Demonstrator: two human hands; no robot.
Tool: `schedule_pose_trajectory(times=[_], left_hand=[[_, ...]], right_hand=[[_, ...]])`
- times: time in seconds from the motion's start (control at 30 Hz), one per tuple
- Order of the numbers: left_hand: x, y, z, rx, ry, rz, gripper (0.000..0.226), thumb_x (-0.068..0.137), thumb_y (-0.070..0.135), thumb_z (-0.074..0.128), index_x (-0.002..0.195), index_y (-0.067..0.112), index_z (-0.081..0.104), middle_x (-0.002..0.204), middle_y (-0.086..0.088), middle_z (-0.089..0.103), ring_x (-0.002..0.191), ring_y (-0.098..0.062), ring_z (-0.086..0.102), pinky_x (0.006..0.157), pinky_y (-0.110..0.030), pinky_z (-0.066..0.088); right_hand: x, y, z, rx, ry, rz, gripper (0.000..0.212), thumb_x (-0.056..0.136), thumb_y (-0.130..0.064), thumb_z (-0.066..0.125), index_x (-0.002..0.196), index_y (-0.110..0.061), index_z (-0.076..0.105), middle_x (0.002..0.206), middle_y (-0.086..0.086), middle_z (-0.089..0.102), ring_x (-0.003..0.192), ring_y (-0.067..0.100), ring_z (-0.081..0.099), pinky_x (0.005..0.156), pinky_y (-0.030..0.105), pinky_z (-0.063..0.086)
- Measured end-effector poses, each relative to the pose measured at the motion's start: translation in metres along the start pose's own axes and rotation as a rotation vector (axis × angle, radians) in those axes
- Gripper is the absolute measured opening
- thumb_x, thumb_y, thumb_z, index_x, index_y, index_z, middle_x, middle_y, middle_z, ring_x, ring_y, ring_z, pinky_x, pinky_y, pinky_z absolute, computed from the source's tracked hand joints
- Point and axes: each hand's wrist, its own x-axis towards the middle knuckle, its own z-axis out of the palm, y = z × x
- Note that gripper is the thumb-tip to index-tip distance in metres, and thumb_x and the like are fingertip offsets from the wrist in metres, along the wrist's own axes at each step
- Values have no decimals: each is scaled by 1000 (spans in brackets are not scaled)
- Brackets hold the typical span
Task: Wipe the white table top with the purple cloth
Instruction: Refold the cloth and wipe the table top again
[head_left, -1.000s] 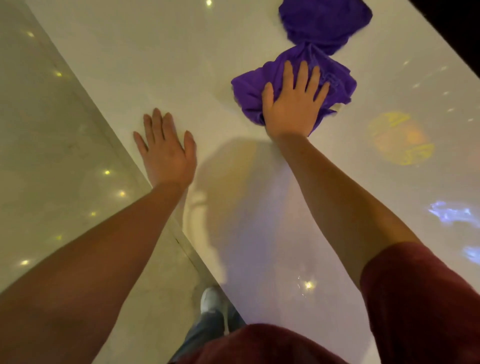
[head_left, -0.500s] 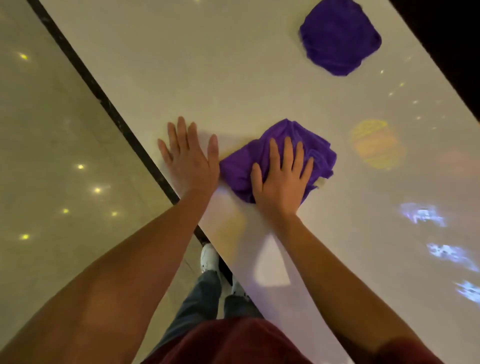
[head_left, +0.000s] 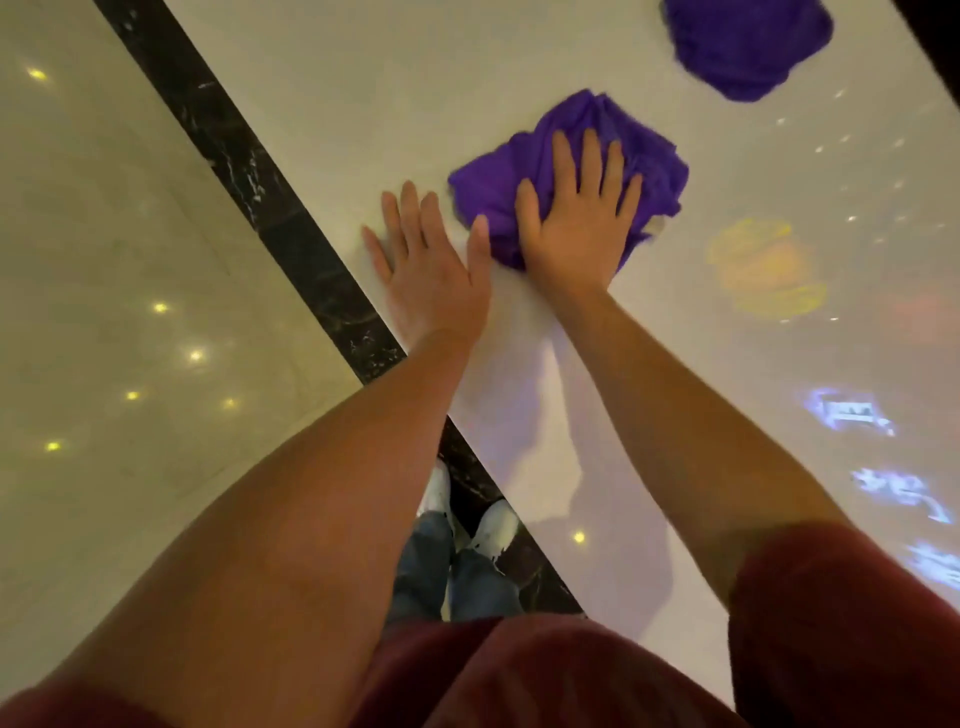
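A crumpled purple cloth lies on the glossy white table top. My right hand presses flat on the cloth's near half, fingers spread, palm covering its near edge. My left hand rests flat on the bare table just left of the cloth, close to the table's left edge, its thumb touching the cloth's side. It holds nothing.
A second purple cloth lies farther back on the table. A dark marble strip runs along the table's left edge, with pale floor beyond. Coloured light reflections show on the table at right. My shoes stand below the edge.
My right hand has drawn the cloth back toward me and leftward, away from the second cloth, until it lies beside my left hand. My left hand stays flat by the table edge.
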Motion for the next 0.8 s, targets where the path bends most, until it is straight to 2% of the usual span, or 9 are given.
schedule_pose_trajectory(times=[0.2, 0.3, 0.5, 0.6, 0.7, 0.8], left_hand=[[-2, 0, -2, 14, -24, -6, 85, 102, 68, 3, 163, 12, 21, 172, -9, 20, 161, -25, 8, 130, -52, 7], [-3, -1, -2, 54, -22, 10, 86, 102, 67, 0, 162, 10, 22, 172, -11, 19, 160, -27, 9, 129, -54, 8], [-5, 2, 1, 86, 2, 28, 85, 102, 64, -1, 158, 9, 33, 170, -13, 24, 159, -30, 14, 129, -56, 10], [-5, 1, 5, 92, 56, 46, 79, 105, 61, 9, 156, 8, 38, 168, -14, 29, 159, -31, 18, 129, -54, 10], [-4, -3, 9, 43, 85, 41, 75, 105, 58, 17, 156, 7, 36, 168, -14, 28, 158, -30, 19, 128, -54, 13], [-15, -1, 6, -106, 165, -6, 69, 103, 47, 33, 158, 5, 29, 170, -16, 21, 156, -31, 24, 127, -55, 19]], right_hand=[[-204, 62, -8, 20, -38, -1, 64, 109, -59, 27, 163, -25, 36, 173, 6, 29, 164, 30, 14, 131, 58, 12], [-251, 76, -9, -4, -103, -43, 65, 108, -61, 29, 161, -25, 40, 172, 7, 32, 164, 30, 14, 132, 57, 8], [-188, 88, -12, -33, -72, -226, 66, 104, -60, 37, 160, -24, 43, 166, 12, 42, 158, 39, 28, 128, 66, 11], [-115, 81, -8, -19, -25, -196, 66, 104, -59, 37, 160, -24, 43, 166, 12, 42, 158, 40, 29, 127, 67, 13], [-49, 72, -11, 57, -59, -175, 68, 103, -60, 33, 163, -27, 38, 171, 9, 35, 160, 36, 22, 130, 63, 7], [-47, 83, -16, 103, -56, -134, 66, 105, -58, 37, 163, -25, 40, 171, 8, 35, 161, 34, 22, 131, 58, 7]])
